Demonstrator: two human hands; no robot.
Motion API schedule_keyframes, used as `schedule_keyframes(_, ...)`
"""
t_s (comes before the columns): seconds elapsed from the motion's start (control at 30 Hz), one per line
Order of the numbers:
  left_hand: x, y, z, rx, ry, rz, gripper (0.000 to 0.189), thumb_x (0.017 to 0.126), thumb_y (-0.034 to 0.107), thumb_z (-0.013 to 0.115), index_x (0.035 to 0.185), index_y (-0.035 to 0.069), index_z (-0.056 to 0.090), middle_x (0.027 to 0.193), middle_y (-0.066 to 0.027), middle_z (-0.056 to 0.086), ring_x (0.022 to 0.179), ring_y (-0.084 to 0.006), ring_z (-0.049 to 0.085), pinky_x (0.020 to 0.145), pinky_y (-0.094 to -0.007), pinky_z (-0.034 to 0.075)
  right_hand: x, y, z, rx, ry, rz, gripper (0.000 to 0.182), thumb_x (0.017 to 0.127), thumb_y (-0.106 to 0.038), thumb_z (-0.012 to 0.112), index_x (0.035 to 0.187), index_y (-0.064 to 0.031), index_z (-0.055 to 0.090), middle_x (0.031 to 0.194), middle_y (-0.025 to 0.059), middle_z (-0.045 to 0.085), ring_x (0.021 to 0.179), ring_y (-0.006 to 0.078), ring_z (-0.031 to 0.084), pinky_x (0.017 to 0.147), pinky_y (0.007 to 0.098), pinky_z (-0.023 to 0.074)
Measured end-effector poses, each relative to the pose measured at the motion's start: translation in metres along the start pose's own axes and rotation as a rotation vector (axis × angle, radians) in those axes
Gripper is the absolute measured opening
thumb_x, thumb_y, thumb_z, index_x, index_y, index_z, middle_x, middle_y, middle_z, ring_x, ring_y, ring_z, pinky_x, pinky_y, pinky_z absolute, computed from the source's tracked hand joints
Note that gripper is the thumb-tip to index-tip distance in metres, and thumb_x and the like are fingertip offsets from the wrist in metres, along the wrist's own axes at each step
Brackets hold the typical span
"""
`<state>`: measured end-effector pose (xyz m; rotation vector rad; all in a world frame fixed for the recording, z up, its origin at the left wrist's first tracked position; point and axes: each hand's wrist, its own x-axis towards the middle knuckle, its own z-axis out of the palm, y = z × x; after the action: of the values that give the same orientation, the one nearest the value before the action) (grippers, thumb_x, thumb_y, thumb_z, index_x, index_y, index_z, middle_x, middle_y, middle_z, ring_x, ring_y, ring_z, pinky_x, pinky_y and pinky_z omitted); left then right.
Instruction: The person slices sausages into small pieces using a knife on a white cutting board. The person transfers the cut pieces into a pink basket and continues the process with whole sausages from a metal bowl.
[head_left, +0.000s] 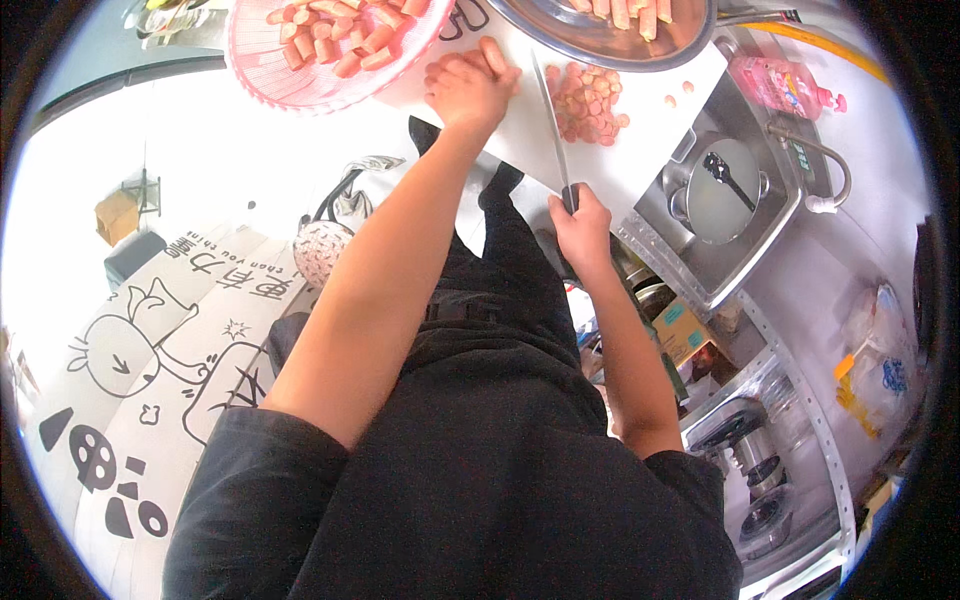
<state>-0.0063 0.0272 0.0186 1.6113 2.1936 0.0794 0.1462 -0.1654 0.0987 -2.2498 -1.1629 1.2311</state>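
My left hand (471, 88) rests on the white cutting board (645, 154), its fingers curled over short pieces of sausage (491, 56). How many pieces lie under the fingers is hidden. My right hand (583, 225) grips the dark handle of a kitchen knife (553, 120) at the board's near edge. The long blade points away from me, between my left hand and a heap of thin sausage slices (589, 105). Beyond my left hand, a pink plastic basket (262, 71) holds many cut sausage chunks. A steel bowl (555, 41) with sausage sticks stands past the board's far side.
Right of the board is a steel sink (750, 277) with a tap (832, 161), a round pan or lid (721, 199) and a black spatula (727, 176). A pink pump bottle (780, 86) sits behind it. Lower right, metal containers (757, 457) stand on a shelf.
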Motion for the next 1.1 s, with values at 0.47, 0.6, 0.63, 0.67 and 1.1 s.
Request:
schedule_keyframes(0.47, 0.027, -0.090, -0.033, -0.258, -0.007, 0.958, 0.081, 0.079, 0.014, 0.088, 0.150, 0.001, 0.051, 0.148, -0.0203, 0.063, 0.138, -0.0423, 0.059, 0.118, -0.0532, 0.045, -0.005, -0.004, 0.044, 0.066, 0.031, -0.033, 0.033, 0.096, -0.025, 0.077, 0.107, 0.0044, 0.066, 0.087, 0.0286, 0.073, 0.087, 0.0509, 0.073, 0.078, 0.0545, 0.0567)
schedule_keyframes(0.6, 0.018, -0.121, -0.042, -0.200, 0.023, 0.801, 0.095, 0.077, 0.025, 0.095, 0.155, -0.002, 0.047, 0.153, -0.0251, 0.057, 0.142, -0.0444, 0.055, 0.121, -0.0530, 0.042, -0.009, -0.016, 0.047, 0.070, 0.011, 0.004, 0.033, 0.095, -0.024, 0.077, 0.108, 0.0048, 0.067, 0.086, 0.0286, 0.073, 0.086, 0.0506, 0.073, 0.078, 0.0543, 0.0566)
schedule_keyframes(0.63, 0.016, -0.127, -0.042, -0.188, 0.050, 0.798, 0.097, 0.076, 0.026, 0.095, 0.155, -0.002, 0.046, 0.155, -0.0253, 0.055, 0.143, -0.0444, 0.054, 0.122, -0.0529, 0.041, -0.009, -0.014, 0.047, 0.065, 0.008, 0.007, 0.033, 0.095, -0.024, 0.077, 0.108, 0.0047, 0.067, 0.086, 0.0284, 0.073, 0.086, 0.0503, 0.073, 0.078, 0.0542, 0.0565)
schedule_keyframes(0.67, 0.015, -0.132, -0.040, -0.182, 0.049, 0.799, 0.100, 0.075, 0.030, 0.096, 0.156, 0.000, 0.046, 0.159, -0.0252, 0.052, 0.145, -0.0438, 0.052, 0.124, -0.0536, 0.040, -0.009, -0.013, 0.047, 0.060, 0.005, 0.011, 0.033, 0.095, -0.024, 0.077, 0.108, 0.0047, 0.067, 0.086, 0.0283, 0.073, 0.085, 0.0501, 0.073, 0.078, 0.0542, 0.0565)
schedule_keyframes(1.1, 0.025, -0.069, -0.029, -0.181, 0.059, 1.158, 0.035, 0.088, 0.023, 0.080, 0.123, 0.029, 0.080, 0.149, 0.0063, 0.065, 0.137, -0.0241, 0.061, 0.112, -0.0484, 0.049, -0.016, -0.031, 0.034, 0.095, 0.035, 0.036, 0.029, 0.096, -0.021, 0.078, 0.106, 0.0037, 0.066, 0.079, 0.0221, 0.070, 0.073, 0.0406, 0.071, 0.073, 0.0482, 0.0558)
